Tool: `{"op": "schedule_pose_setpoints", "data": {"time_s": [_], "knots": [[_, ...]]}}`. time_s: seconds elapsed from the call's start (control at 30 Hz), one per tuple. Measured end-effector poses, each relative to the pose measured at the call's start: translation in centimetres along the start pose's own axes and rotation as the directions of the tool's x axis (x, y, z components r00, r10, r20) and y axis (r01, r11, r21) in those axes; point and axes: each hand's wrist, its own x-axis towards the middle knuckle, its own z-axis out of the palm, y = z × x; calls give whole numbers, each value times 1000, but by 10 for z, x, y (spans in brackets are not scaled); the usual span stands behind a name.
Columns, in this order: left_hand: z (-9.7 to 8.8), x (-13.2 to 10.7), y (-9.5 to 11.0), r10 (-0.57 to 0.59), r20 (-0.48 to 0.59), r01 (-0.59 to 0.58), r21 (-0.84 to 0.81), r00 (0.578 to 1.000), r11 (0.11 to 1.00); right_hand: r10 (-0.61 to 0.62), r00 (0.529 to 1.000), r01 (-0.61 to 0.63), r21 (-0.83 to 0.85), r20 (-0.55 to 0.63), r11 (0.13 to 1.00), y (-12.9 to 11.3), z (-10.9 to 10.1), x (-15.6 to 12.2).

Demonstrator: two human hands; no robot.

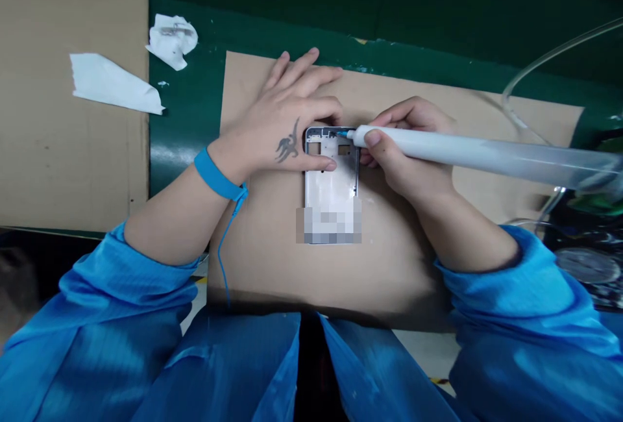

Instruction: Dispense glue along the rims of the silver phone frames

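Overhead, two hands, left hand (pixel 285 120) with spread fingers (pixel 316 107) gripping one metal phone frame (pixel 331 182), right hand (pixel 406 149) pinching one dispensing syringe (pixel 487 159), its blue tip (pixel 343 133) seemingly touching the frame

The bare cardboard sheet (pixel 389 266) leaves room to reach the metal phone frame (pixel 331 182) from the near side, below the left hand (pixel 287 117). On the right, the right hand (pixel 403 149) and long syringe barrel (pixel 487 159) block the way, with a clear tube (pixel 535 65) arching behind. The green mat (pixel 189 110) offers passage between the left hand and crumpled tissue (pixel 172 39).
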Motion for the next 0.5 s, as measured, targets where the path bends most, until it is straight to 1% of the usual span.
{"op": "schedule_pose_setpoints", "data": {"time_s": [0.2, 0.4, 0.5], "knots": [[3, -1, -2, 40, -64, -41, -18, 997, 999, -11, 1000, 12, 25, -16, 1000, -1, 2, -1], [6, 1, -8, 9, -37, -12, -76, 999, 997, 1, 1000, -1, 29, -8, 1000, 1, 1, -1], [5, 1, -7, 4, -17, -5, -50, 1000, 999, -7, 1000, 7, 4, -17, 1000, 0, 1, -1]]}}
